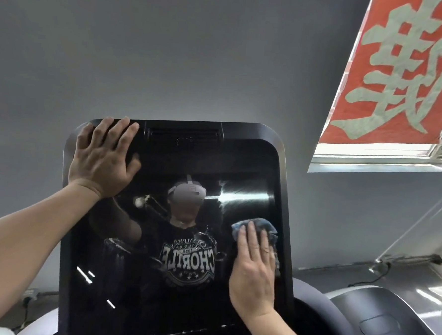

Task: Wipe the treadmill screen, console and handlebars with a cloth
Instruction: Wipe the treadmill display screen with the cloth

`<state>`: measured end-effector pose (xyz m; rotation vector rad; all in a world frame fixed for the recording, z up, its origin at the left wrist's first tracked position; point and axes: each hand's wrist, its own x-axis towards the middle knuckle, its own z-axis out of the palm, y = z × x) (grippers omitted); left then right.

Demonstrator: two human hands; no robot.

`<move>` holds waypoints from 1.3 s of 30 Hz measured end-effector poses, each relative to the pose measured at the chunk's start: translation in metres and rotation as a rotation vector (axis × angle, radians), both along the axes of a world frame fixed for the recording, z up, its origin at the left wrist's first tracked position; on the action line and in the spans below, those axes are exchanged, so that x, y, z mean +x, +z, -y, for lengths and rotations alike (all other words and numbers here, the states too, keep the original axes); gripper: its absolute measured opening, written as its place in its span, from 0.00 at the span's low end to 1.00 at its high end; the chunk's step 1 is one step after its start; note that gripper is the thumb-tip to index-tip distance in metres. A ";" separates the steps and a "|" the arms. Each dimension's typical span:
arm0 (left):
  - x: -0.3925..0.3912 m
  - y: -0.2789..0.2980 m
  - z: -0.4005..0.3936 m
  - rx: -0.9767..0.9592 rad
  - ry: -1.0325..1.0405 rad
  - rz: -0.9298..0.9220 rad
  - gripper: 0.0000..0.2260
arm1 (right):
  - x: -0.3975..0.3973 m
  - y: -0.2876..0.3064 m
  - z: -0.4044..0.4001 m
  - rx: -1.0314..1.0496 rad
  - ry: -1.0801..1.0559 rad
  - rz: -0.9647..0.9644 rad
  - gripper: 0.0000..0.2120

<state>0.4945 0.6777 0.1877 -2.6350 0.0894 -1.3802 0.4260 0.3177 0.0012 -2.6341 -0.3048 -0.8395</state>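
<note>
The right hand (253, 270) presses a crumpled blue cloth (261, 225) flat-fingered against the glossy black treadmill screen (143, 279), near its right edge. The left hand (102, 157) rests spread wide on the screen's upper-left corner, well apart from the cloth.

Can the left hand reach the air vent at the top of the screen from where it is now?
Probably yes. The left hand lies flat on the screen's upper left corner, just beside the vent, and nothing stands between them. The right hand presses the cloth lower down.
</note>
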 end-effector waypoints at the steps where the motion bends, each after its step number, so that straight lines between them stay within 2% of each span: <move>1: 0.000 0.000 0.000 -0.003 -0.001 -0.002 0.32 | 0.001 0.000 0.004 -0.062 0.067 0.036 0.37; 3: 0.000 -0.001 0.001 -0.001 0.001 0.000 0.31 | 0.014 0.008 0.028 -0.093 0.102 0.049 0.35; 6: 0.000 -0.001 0.000 0.001 0.007 -0.002 0.32 | 0.019 0.015 0.032 0.055 -0.022 -0.038 0.37; 9: -0.001 0.000 0.001 -0.003 0.000 -0.013 0.32 | 0.004 0.008 0.017 -0.067 0.064 -0.022 0.38; 11: -0.001 0.000 0.001 -0.007 -0.004 -0.013 0.32 | 0.011 0.009 0.037 -0.151 0.135 0.009 0.36; 13: -0.002 0.000 0.002 -0.010 0.002 -0.017 0.32 | 0.013 0.016 0.048 -0.076 0.062 0.000 0.34; 15: -0.004 0.001 0.003 -0.019 0.008 -0.050 0.32 | 0.002 0.010 0.033 -0.034 -0.004 -0.064 0.36; 18: -0.006 0.004 0.005 -0.051 0.020 -0.124 0.32 | -0.014 -0.001 0.032 -0.193 0.114 -0.030 0.36; 20: -0.006 0.004 0.005 -0.065 0.050 -0.158 0.31 | -0.008 0.005 0.047 -0.139 0.089 -0.047 0.35; 23: -0.008 0.003 0.005 -0.082 0.060 -0.197 0.31 | -0.019 0.006 0.031 -0.059 -0.039 -0.163 0.40; 26: -0.010 0.005 0.010 -0.104 0.072 -0.226 0.31 | -0.028 0.000 0.032 -0.177 0.063 -0.172 0.41; 29: -0.013 0.003 0.017 -0.144 0.104 -0.257 0.31 | -0.021 0.011 0.047 -0.108 0.036 -0.230 0.41; 32: -0.021 0.001 0.021 -0.147 0.105 -0.320 0.34 | -0.032 0.010 0.021 -0.012 -0.026 -0.304 0.41; 36: -0.046 0.002 0.024 -0.115 0.088 -0.445 0.38 | -0.029 0.018 0.044 -0.109 0.060 -0.285 0.40; 39: -0.073 -0.011 0.033 -0.083 0.095 -0.580 0.40 | -0.028 0.027 0.045 -0.021 0.006 -0.300 0.39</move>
